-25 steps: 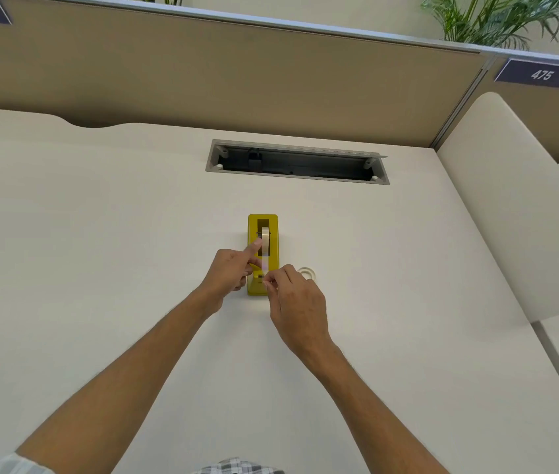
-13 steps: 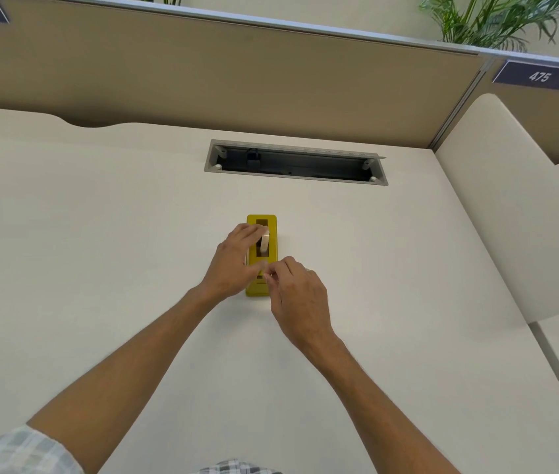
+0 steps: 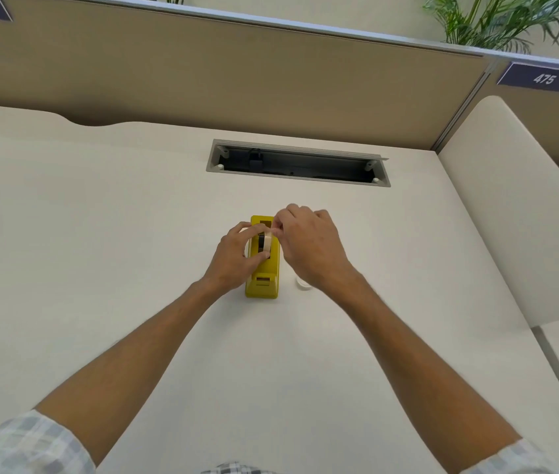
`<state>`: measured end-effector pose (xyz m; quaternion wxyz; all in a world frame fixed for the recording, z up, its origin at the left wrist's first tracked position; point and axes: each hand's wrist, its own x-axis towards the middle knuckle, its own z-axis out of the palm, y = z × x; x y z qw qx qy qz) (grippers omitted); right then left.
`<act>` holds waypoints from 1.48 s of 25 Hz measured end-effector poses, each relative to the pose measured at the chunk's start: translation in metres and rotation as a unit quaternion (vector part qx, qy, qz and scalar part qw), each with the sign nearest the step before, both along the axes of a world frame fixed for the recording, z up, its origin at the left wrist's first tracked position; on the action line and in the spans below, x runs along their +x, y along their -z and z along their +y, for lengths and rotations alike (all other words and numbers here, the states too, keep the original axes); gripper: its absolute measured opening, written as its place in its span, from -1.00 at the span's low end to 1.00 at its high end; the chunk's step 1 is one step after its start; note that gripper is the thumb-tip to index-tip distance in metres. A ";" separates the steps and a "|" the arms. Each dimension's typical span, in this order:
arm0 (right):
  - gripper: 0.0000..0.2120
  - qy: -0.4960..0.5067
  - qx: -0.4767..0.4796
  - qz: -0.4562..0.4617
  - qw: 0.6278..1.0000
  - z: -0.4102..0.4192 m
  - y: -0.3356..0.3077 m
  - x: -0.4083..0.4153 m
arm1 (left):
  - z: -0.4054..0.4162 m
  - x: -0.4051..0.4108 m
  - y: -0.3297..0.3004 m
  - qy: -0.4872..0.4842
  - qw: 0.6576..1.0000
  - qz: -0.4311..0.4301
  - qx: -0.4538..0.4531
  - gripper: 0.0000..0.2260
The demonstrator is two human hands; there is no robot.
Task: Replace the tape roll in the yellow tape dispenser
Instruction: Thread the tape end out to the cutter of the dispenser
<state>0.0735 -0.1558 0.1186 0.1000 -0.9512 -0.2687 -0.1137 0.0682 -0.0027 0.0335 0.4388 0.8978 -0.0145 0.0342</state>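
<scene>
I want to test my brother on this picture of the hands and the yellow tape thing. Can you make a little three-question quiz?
1. True or false: the tape roll sits in the yellow dispenser.
2. Which hand pinches at the roll's top: A) left hand B) right hand?
3. Fill in: a small white ring lies on the desk, partly hidden under the right ____.

Key: 1 true; 2 B; 3 wrist.

Both hands (image 3: 237,256) (image 3: 308,246) apparently pinching, fingers curled
</scene>
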 end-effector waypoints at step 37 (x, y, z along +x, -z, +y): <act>-0.83 -0.015 -0.022 0.070 0.997 0.009 0.005 0.044 | 0.007 0.018 0.001 0.005 0.997 0.046 -0.054 -0.67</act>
